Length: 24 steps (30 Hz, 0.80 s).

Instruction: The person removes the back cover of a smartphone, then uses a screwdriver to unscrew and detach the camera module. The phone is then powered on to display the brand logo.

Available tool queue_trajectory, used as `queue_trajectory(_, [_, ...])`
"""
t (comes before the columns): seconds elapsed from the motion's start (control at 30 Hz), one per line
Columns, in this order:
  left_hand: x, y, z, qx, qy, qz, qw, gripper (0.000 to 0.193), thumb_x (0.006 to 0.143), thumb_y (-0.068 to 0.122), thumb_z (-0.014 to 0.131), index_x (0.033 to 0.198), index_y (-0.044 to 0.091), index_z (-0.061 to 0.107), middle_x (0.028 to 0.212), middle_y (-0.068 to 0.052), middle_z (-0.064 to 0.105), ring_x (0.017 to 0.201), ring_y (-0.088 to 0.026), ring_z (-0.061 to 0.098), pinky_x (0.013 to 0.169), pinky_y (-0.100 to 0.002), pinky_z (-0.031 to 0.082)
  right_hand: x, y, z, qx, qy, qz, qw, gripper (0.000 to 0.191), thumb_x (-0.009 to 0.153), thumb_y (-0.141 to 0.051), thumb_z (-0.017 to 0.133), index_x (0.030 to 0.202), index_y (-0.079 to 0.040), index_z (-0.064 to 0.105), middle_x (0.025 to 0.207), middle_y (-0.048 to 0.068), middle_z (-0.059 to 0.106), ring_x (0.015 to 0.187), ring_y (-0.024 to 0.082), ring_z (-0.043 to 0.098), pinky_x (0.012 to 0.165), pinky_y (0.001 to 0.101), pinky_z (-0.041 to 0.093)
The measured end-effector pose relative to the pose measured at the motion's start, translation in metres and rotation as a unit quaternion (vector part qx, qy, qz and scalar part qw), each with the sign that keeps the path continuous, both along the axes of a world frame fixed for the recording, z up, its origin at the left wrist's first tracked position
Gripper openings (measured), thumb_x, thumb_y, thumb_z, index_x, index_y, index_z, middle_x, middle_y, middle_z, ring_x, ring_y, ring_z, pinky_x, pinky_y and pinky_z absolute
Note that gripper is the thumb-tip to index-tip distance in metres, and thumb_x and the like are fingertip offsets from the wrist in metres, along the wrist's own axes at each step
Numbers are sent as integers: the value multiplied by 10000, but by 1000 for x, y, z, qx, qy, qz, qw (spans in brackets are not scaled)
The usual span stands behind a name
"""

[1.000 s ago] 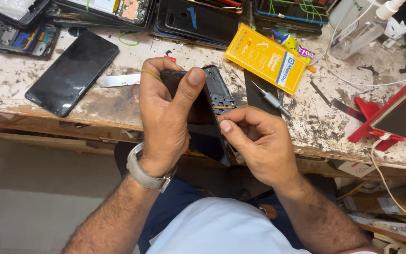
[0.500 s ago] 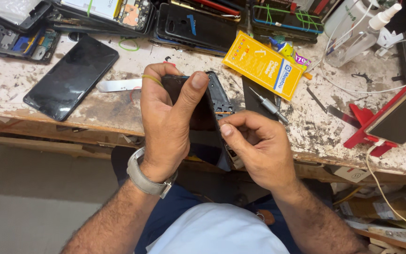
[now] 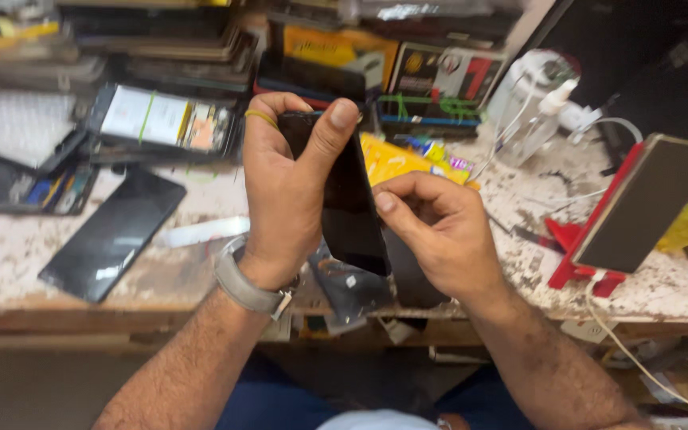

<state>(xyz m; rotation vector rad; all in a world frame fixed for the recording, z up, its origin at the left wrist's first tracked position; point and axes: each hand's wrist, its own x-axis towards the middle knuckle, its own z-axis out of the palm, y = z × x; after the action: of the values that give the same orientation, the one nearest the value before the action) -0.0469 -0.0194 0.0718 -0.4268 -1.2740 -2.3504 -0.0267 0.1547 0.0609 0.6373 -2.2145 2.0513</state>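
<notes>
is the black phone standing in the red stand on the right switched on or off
It looks off: the phone leaning tilted in the red stand shows a plain dark screen, with no lit picture.

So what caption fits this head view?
Left hand grips a dark phone; right hand pinches its edge above a cluttered workbench.

phone [image 3: 350,199]: left edge behind left hand [image 3: 284,191] | shelf boxes [image 3: 336,48]: blurred
</notes>
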Motion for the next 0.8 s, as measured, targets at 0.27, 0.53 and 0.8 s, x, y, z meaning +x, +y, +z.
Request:
queue_trajectory(0.27, [-79, 8, 14, 93, 10, -83, 992, 422, 921, 273, 820, 1113, 74, 501, 934, -11, 637, 801, -69, 600, 687, -211, 506, -65, 3, 18, 13, 44, -16, 999, 141, 1019, -108, 681, 1055, 23, 720, 891, -20, 702, 812, 32, 616, 732, 206, 513])
queue_trajectory(0.53, [-84, 7, -19, 59, -22, -11, 998, 397, 949, 279, 826, 1110, 79, 522, 933, 18, 571, 809, -47, 526, 689, -190, 450, -74, 4, -5, 13, 15, 10, 1000, 129, 1022, -95, 675, 1054, 25, 710, 933, -19, 714, 861, 34, 642, 790, 209, 543])
queue_trajectory(0.8, [-79, 11, -23, 41, -34, -3, 999, 416, 942, 282, 828, 1126, 72, 519, 979, 11, 574, 854, -49, 533, 721, -191, 477, -70, 9, -4, 31, -10, 7, 999, 124, 1018, -81, 677, 1072, 25, 711, 947, -12, 709, 868, 36, 639, 788, 205, 534])
